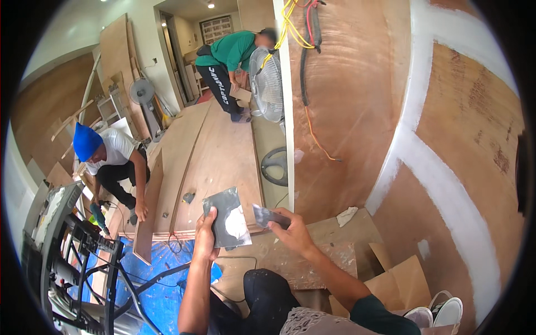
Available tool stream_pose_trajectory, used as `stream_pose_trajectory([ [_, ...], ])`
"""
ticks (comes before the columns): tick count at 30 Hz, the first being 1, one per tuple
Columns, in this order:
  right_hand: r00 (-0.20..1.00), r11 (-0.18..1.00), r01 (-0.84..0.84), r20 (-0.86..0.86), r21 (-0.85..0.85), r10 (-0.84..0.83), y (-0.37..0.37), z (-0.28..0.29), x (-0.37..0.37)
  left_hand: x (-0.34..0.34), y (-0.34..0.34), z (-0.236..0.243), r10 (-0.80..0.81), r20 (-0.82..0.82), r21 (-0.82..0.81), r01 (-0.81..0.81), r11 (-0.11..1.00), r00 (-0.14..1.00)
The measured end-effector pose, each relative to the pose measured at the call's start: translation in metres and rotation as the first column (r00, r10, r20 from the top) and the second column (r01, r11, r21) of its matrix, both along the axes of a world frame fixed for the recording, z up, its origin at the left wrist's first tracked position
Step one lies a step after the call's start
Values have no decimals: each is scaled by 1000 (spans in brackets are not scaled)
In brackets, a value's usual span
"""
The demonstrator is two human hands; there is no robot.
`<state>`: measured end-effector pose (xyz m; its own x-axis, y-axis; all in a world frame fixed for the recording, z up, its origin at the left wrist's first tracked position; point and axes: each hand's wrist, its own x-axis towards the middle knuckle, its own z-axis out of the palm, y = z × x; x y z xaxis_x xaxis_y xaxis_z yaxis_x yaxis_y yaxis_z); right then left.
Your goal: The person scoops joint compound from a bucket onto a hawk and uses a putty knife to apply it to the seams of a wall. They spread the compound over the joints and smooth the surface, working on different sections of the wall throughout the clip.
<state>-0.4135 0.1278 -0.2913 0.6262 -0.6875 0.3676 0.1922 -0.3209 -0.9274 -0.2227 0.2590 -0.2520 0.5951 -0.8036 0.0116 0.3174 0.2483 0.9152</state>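
Two metal plastering tools sit in your hands, near the middle of the view. Your left hand (204,237) has its grip clenched on the lower left edge of a flat square metal plate (228,216), thumb along the edge; the plate is tilted, its grey face smeared with a pale patch of filler at 4 o'clock. Your right hand (293,231) grasps a putty knife (269,216) by its near end, the dark blade pointing toward 9 o'clock, just beside the plate's right edge; whether blade and plate touch cannot be told.

At 12 to 3 o'clock of your hands stands a plywood wall (357,100) crossed by broad white filler bands (435,167). Yellow and orange cables (296,33) hang at its top left corner. Below your hands lie cardboard sheets (391,279) on the floor and a blue tarpaulin (162,285) at 8 o'clock.

At 9 o'clock a person in a blue cap (86,140) crouches beside long plywood boards (218,162), one hand on a board. At 12 o'clock another person in a green shirt (231,49) bends over next to a standing fan (267,84).
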Motion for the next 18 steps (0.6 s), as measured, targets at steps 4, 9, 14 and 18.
stream_pose_trajectory([
  [4, 1000, 1000, -9, -10, 5, 9, 6, 4, -3, 3, 3, -4, 4, -39, 7, -4, 1000, 999],
  [9, 998, 972, 37, 59, -233, -24, 7, 8, 5, 6, 10, 6, 25, -152, -64, -35, 997, 988],
  [14, 982, 636, 154, 189, -756, -13, -13, 39, -6, 8, 3, 11, -31, -96, 10, 32, 999, 995],
  [18, 996, 459, 42, 73, -887, 49, -2, 68, 1, 13, 23, 17, -84, -77, 34, 87, 996, 993],
])
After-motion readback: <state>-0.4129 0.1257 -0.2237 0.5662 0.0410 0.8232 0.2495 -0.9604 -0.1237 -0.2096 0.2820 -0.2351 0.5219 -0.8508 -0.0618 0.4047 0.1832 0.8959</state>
